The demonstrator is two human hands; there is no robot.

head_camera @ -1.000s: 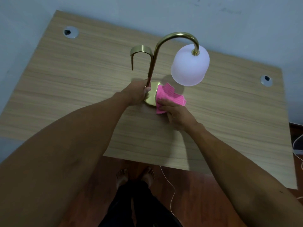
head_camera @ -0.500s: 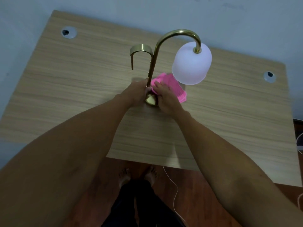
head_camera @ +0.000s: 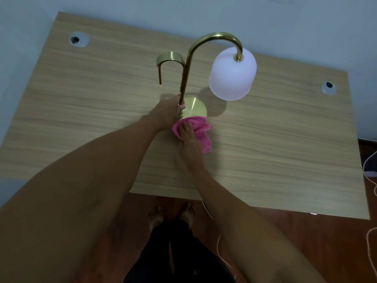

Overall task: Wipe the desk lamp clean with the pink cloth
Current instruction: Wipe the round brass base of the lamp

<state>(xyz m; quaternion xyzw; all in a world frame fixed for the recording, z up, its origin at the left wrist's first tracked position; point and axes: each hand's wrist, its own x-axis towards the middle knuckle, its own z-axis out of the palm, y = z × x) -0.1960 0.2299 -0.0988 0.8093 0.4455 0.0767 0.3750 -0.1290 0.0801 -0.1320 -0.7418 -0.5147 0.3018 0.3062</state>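
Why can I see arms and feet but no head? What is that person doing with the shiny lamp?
The camera sits on the person's head and looks down, so you see only their arms and bare feet. On the pale wooden desk stands a gold metal desk lamp with a white glass shade. The left hand grips the lamp's thin stem to steady it. The right hand presses a crumpled pink cloth against the front edge of the lamp's round base, wiping it.
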